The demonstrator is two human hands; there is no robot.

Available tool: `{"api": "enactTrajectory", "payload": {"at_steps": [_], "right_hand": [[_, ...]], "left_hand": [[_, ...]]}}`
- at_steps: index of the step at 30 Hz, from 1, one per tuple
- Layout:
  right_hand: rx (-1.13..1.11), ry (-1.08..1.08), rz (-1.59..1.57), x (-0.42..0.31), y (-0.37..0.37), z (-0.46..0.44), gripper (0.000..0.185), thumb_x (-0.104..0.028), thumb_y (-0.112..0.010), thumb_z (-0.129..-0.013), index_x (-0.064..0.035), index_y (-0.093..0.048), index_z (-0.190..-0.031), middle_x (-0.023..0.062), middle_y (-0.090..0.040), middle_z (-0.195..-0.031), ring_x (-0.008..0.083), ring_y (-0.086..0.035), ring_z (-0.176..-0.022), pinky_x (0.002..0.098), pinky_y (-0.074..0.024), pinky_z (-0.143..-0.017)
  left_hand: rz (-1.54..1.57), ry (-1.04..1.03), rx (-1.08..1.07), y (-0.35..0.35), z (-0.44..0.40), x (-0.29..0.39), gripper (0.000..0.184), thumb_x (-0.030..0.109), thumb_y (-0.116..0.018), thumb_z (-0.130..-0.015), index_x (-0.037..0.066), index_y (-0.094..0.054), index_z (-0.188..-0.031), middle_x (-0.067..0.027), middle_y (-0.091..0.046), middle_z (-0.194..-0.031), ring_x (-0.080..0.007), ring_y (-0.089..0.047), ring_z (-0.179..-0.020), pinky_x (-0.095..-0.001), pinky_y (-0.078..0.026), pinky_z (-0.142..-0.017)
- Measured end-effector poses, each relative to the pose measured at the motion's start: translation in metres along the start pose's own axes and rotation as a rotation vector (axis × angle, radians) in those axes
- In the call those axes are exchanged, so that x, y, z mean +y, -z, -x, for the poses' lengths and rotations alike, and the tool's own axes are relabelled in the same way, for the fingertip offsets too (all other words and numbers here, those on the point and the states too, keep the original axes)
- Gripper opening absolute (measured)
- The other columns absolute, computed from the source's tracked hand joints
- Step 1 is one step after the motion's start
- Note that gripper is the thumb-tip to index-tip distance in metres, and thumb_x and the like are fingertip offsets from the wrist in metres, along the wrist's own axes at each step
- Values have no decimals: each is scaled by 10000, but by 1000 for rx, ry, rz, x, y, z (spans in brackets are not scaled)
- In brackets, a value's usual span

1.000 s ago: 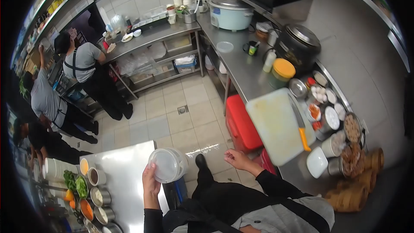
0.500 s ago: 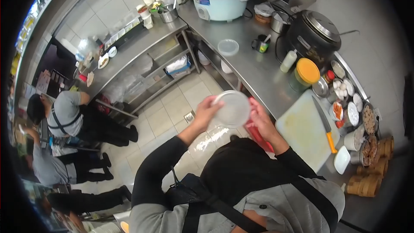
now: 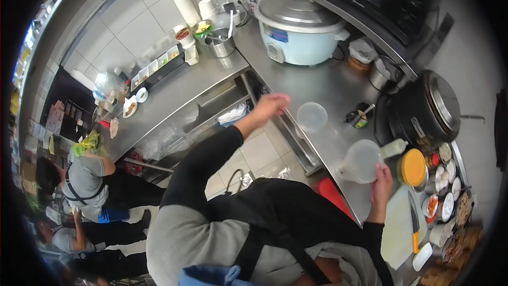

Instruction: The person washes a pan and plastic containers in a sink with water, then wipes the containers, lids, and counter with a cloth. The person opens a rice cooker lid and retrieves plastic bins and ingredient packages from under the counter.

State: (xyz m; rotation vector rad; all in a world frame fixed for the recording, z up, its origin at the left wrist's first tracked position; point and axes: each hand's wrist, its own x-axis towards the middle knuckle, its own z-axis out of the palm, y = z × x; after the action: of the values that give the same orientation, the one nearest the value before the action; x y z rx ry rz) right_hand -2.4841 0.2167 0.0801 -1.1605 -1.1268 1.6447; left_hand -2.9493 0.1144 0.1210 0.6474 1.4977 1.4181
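My right hand [image 3: 380, 181] is closed on the rim of a round translucent plastic container [image 3: 362, 160], holding it over the steel counter by the cutting board. My left hand [image 3: 272, 107] is reaching over the counter's front edge. Its fingers are curled together, slightly blurred, and nothing shows in them. Just right of that hand, a round translucent plastic lid [image 3: 312, 117] lies on the counter. A dark cup [image 3: 360, 117] with a utensil in it stands behind the container.
A blue rice cooker [image 3: 299, 37] and a black soup warmer [image 3: 423, 108] line the back. An orange-lidded tub [image 3: 412, 167], a squeeze bottle [image 3: 394, 148], and a knife [image 3: 414, 222] on the cutting board [image 3: 394, 233] sit at right. Co-workers [image 3: 87, 175] stand at left.
My hands have separated. The right hand has carried the container right, over the counter, while the left has let go of it and moved up towards the lid. The view has shifted.
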Motion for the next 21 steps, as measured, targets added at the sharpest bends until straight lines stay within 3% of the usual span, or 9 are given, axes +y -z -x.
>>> {"api": "enactTrajectory", "payload": {"at_steps": [3,5,8,12,15,18,21], "right_hand": [[177,47,-10,0,-4,-2,276,-217,-667,-922,-85,-603,-1155,21,-647,-1039,116,-609,-944,285,-490,-807],[308,64,-57,4,-12,1,290,-221,-664,-922,-65,-601,-1158,44,-640,-1071,139,-607,-990,305,-489,-845],[407,36,-15,-6,-30,11,345,-261,-639,-937,-32,-581,-1189,87,-635,-1121,189,-611,-1034,333,-496,-871],[578,-8,-62,-17,-82,20,426,-293,-601,-960,-4,-535,-1267,142,-608,-1217,270,-603,-1102,397,-506,-917],[534,-64,-64,-13,-100,25,459,-293,-583,-971,5,-504,-1311,169,-578,-1272,303,-587,-1145,442,-500,-947],[674,-44,-33,-6,-130,29,433,-320,-556,-985,-14,-533,-1290,132,-612,-1216,255,-614,-1091,394,-521,-878],[699,-70,-22,-2,-144,33,472,-296,-564,-983,15,-487,-1329,177,-562,-1294,304,-576,-1168,453,-490,-960]], "left_hand": [[102,-97,358,109,-89,14,164,180,-644,-875,69,-665,-994,8,-593,-793,-103,-535,-683,-239,-439,-597],[182,-194,447,172,-144,41,101,181,-646,-894,101,-632,-835,36,-548,-710,-77,-489,-607,-224,-389,-520],[323,-270,347,250,-263,73,113,206,-635,-910,106,-640,-858,34,-567,-713,-81,-501,-595,-222,-388,-511],[354,-192,298,284,-389,147,155,257,-604,-938,112,-646,-904,19,-613,-738,-92,-542,-619,-246,-413,-532],[257,-74,301,288,-471,179,193,321,-608,-950,133,-625,-908,44,-615,-787,-74,-547,-681,-252,-448,-639],[251,31,272,294,-531,191,256,394,-616,-940,152,-622,-856,42,-584,-727,-86,-512,-602,-285,-431,-583],[173,26,199,296,-568,198,306,440,-633,-924,165,-602,-792,35,-541,-657,-96,-469,-540,-299,-402,-532]]}}
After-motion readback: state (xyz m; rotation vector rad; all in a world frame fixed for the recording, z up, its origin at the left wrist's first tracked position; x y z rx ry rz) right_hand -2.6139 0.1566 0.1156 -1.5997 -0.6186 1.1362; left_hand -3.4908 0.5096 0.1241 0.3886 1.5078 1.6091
